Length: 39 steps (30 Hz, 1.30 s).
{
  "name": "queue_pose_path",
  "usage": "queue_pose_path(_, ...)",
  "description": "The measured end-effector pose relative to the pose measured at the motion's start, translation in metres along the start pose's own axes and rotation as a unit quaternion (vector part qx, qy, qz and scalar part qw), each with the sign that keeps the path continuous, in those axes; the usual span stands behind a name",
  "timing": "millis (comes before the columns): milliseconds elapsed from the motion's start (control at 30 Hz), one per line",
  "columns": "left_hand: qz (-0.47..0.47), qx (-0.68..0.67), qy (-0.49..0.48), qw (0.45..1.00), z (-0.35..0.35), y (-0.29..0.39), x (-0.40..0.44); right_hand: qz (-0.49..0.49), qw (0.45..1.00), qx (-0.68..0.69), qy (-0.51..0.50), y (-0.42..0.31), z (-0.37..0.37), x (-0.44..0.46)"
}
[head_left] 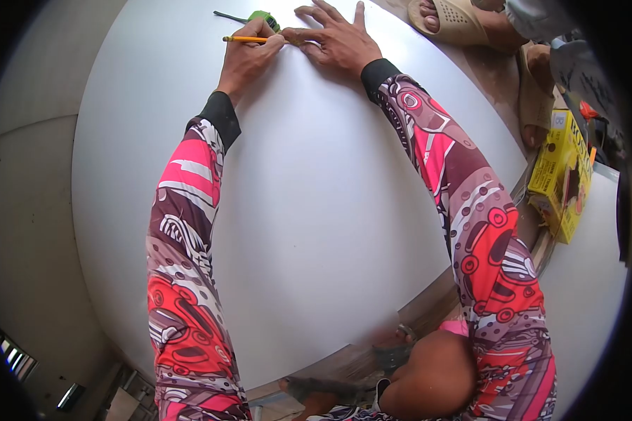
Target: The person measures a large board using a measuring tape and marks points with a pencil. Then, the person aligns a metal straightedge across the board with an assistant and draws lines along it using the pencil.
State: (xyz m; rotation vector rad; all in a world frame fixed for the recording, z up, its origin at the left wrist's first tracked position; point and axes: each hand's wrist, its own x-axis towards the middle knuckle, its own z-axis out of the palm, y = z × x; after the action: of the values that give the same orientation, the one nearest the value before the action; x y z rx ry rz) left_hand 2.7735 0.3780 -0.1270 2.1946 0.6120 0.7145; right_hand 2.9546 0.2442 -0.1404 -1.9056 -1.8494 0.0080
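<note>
At the top of a large white board (pixel 316 182), my left hand (pixel 251 52) is closed round a yellow pencil (pixel 240 39), with its fingertips near the board's surface. My right hand (pixel 340 38) lies close beside it, fingers spread. A small brownish piece (pixel 293 35) shows between the two hands, partly under my right fingers; its shape is hard to make out. Just beyond my left hand rests a green tape measure (pixel 262 17), and a dark thin strip reaches left from it.
Another person's sandalled feet (pixel 428 15) are at the upper right edge of the board. A yellow box (pixel 560 175) with printing stands at the right. My bent knee (pixel 432 375) is near the bottom. A plain wall (pixel 28 189) runs along the left.
</note>
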Motion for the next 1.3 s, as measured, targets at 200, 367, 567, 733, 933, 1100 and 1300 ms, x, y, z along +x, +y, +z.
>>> queue_pose_path(200,-0.002,0.031,0.007,0.999,-0.003,0.008,0.001,-0.006,1.000,-0.005,0.009,0.001,0.002,0.003)
queue_pose_path(367,-0.018,0.020,-0.009,1.000,-0.004,0.006,0.000,-0.001,1.000,-0.001,0.000,0.000,-0.001,0.002)
queue_pose_path(567,-0.017,0.028,-0.020,0.999,-0.003,-0.001,0.003,-0.002,1.000,-0.003,0.005,0.006,0.009,0.005)
queue_pose_path(733,-0.019,0.034,-0.023,0.999,-0.005,-0.005,0.004,-0.004,1.000,-0.010,-0.002,0.006,0.010,0.007)
queue_pose_path(933,-0.005,0.049,-0.023,0.999,-0.005,-0.010,0.005,-0.007,1.000,-0.013,0.003,0.007,0.014,0.008)
queue_pose_path(1100,-0.007,0.047,-0.029,0.998,-0.005,-0.009,0.005,-0.002,1.000,-0.004,0.003,0.004,0.011,0.007)
queue_pose_path(1300,-0.002,0.044,-0.029,0.999,-0.003,-0.015,0.006,-0.009,1.000,0.004,0.015,0.007,0.016,0.008)
